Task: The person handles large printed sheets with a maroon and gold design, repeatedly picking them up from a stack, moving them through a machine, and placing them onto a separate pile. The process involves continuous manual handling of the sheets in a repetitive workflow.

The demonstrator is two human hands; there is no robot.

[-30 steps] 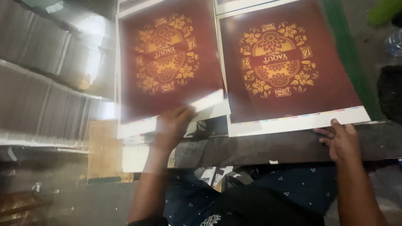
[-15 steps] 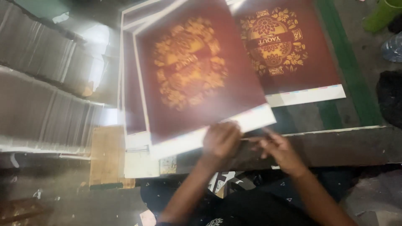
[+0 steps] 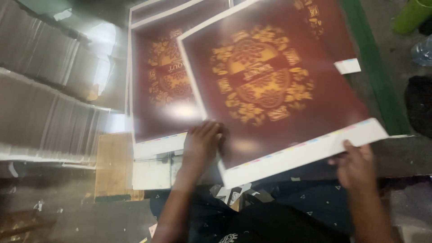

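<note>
Both hands are gripping a maroon printed sheet point(image 3: 270, 90) (gold ornament, white border): left hand point(image 3: 204, 141) at its near-left corner, right hand point(image 3: 355, 164) pinching its near-right edge, above the stack point(image 3: 157, 90).

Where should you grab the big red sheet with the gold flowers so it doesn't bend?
Probably by its white bottom edge, coming from the near side, one hand towards each corner. The big red sheet is wide, thin and floppy, so a two-handed grip spreads its weight. The left hand and right hand hold it that way.

Bare forearms, dark patterned garment point(image 3: 288, 216)
</note>
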